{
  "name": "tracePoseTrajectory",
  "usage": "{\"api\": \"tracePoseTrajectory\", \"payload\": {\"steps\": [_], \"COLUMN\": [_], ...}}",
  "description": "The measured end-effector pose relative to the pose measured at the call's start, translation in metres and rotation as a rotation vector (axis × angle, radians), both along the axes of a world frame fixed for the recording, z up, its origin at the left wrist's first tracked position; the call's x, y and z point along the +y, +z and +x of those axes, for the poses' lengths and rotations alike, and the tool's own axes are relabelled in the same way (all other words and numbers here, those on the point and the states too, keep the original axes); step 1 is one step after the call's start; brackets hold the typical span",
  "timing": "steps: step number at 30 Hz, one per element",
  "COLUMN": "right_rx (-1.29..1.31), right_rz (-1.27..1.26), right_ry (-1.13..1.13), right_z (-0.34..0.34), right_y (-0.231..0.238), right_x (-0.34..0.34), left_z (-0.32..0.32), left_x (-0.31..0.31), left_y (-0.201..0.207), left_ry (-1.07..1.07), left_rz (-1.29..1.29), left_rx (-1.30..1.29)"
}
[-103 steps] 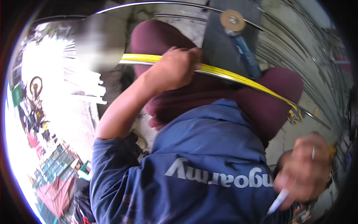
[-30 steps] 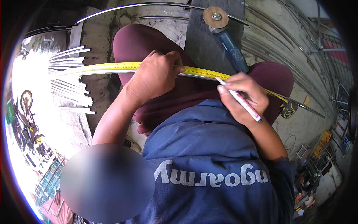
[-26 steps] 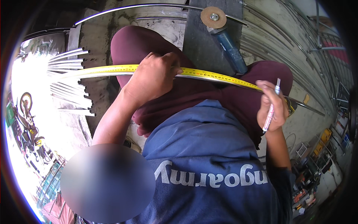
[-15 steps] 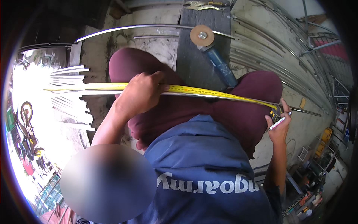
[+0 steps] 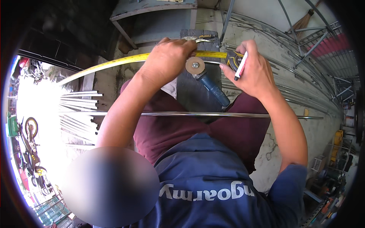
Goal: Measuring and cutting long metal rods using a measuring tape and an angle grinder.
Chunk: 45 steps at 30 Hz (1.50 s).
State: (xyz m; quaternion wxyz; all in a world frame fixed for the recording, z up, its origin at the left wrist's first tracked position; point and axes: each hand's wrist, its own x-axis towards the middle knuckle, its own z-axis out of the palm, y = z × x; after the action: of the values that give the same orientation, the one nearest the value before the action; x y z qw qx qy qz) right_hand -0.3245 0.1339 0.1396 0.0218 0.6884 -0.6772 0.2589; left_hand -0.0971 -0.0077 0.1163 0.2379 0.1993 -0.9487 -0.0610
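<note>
My right hand (image 5: 256,74) grips a black-and-yellow tape measure (image 5: 234,60), with a white marker (image 5: 242,65) also held in its fingers. From the case the yellow tape blade (image 5: 129,60) runs far to the left. My left hand (image 5: 167,60) is closed round the blade midway, above a bent metal tube (image 5: 211,62) on the far side. Just nearer lies a blue angle grinder (image 5: 213,89) with a brown disc, on a dark board (image 5: 186,97). Across my lap rests a long shiny metal tube (image 5: 205,114), touched by neither hand.
Locking pliers (image 5: 201,39) lie at the board's far end. Several metal tubes (image 5: 81,102) stick out at the left, and more long ones (image 5: 292,97) lie on the floor at the right. A grey metal table (image 5: 156,12) stands at the far side, near a metal frame (image 5: 289,15).
Both hands have lifted the tape measure off the lap tube and carried it away from my body, over the grinder's far end. My right hand has also moved left, closer to my left hand.
</note>
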Motion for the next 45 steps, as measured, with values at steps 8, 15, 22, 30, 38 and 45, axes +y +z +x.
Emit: {"api": "tracePoseTrajectory", "payload": {"steps": [8,15,22,30,38,45], "right_rx": [0.037,-0.104,-0.038,-0.049,-0.187,-1.343], "right_rz": [-0.009,-0.024,0.156,0.075,-0.059,0.154], "right_ry": [0.03,0.054,-0.1,-0.165,-0.051,0.13], "right_z": [-0.013,0.002,-0.014,-0.023,-0.028,-0.036], "right_y": [0.021,0.004,-0.008,-0.024,-0.027,-0.029], "right_x": [-0.007,-0.008,0.002,0.008,0.01,0.006], "left_z": [0.043,-0.01,-0.015,-0.024,-0.005,-0.01], "left_x": [-0.012,0.026,0.075,0.152,0.142,0.053], "left_y": [0.017,0.021,0.044,0.108,0.092,0.01], "left_ry": [0.222,0.002,-0.152,-1.4,-1.325,-0.333], "left_rz": [0.17,-0.023,0.429,1.613,1.873,1.776], "left_rx": [0.004,0.134,0.39,0.637,0.31,0.619]}}
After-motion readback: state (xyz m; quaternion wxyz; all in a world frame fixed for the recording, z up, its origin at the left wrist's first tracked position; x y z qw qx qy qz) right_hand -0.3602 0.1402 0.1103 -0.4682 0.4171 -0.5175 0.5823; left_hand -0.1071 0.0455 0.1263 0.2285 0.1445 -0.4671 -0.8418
